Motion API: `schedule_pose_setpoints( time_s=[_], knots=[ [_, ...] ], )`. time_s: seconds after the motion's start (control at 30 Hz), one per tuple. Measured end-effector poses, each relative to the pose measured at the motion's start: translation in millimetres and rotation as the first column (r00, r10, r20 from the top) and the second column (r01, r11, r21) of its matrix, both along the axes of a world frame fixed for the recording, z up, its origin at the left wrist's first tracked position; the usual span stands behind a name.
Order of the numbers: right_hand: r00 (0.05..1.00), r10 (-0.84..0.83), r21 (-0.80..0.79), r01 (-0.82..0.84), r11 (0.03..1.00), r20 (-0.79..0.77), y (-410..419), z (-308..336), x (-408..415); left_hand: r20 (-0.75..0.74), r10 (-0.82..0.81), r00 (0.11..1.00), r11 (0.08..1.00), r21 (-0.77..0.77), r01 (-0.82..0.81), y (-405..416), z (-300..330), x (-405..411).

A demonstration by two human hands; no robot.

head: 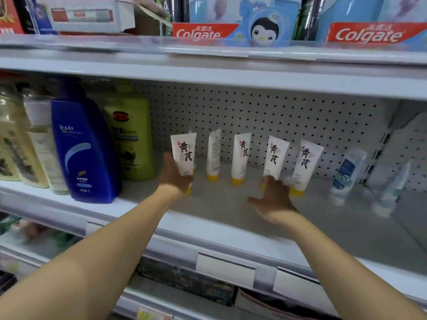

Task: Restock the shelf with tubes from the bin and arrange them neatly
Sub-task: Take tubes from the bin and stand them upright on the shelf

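Observation:
Several white tubes with black lettering and yellow caps stand cap-down in a row on the white shelf [215, 204]. My left hand [174, 175] grips the leftmost tube [184, 152] near its base. The second tube [213, 153] shows its back label, the third tube [241, 155] stands beside it. My right hand [273, 197] has its fingers around the bottom of the fourth tube [276, 157], thumb spread to the left. The fifth tube [306, 162] stands just right of that hand. The bin is out of view.
A blue bottle [84, 146] and a green bottle [130, 135] stand left of the tubes, with paler bottles further left. Two white-blue tubes [346, 176] lean at the right. A pegboard back wall [265, 116] lies behind. Colgate boxes [201, 31] fill the shelf above.

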State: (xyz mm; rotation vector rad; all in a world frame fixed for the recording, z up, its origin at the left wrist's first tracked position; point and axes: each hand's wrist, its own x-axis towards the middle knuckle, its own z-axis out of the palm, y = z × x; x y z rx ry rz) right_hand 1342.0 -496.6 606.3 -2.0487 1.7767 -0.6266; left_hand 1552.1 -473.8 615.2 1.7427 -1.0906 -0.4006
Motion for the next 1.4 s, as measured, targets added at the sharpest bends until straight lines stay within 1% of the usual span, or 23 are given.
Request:
schedule_pose_setpoints(
  time_s=[0.23,0.5,0.63,0.77,0.87,0.97,1.13,1.23,1.4],
  knots=[
    [0.988,0.118,0.017,-0.117,0.993,-0.096,2.8,-4.4,41.4,0.007,-0.017,1.000,0.999,-0.035,0.017,-20.1,-9.3,13.4],
    [0.985,0.151,0.008,-0.151,0.989,-0.082,2.2,-8.7,54.0,0.032,-0.004,0.999,0.999,-0.034,0.005,-28.7,-20.3,19.7],
    [0.984,0.157,0.007,-0.157,0.988,-0.085,8.3,-7.8,54.7,0.081,0.002,0.997,1.000,0.008,-0.003,-27.9,-21.4,23.1],
    [0.981,0.170,0.015,-0.169,0.985,-0.093,22.4,-2.0,59.7,0.106,-0.010,0.994,0.993,0.116,-0.002,-17.0,-18.0,29.6],
    [0.972,0.214,0.006,-0.214,0.977,-0.100,41.0,2.7,65.7,0.119,-0.008,0.993,0.977,0.215,-0.018,4.5,-13.9,33.2],
    [0.950,0.283,0.015,-0.284,0.959,-0.135,68.3,7.2,78.6,0.197,-0.037,0.980,0.960,0.279,-0.020,36.6,-8.7,41.4],
    [0.907,0.371,0.002,-0.379,0.926,-0.199,120.3,9.2,119.1,0.348,-0.021,0.937,0.969,0.236,-0.067,99.0,0.7,72.0],
    [0.874,0.433,-0.011,-0.447,0.895,-0.221,153.7,5.3,148.2,0.358,-0.027,0.933,0.976,0.210,-0.052,139.7,1.4,103.0],
    [0.826,0.520,0.003,-0.532,0.847,-0.216,211.3,-14.1,196.6,0.410,0.027,0.912,0.954,0.262,-0.147,216.9,-14.7,153.5]
  ],
)
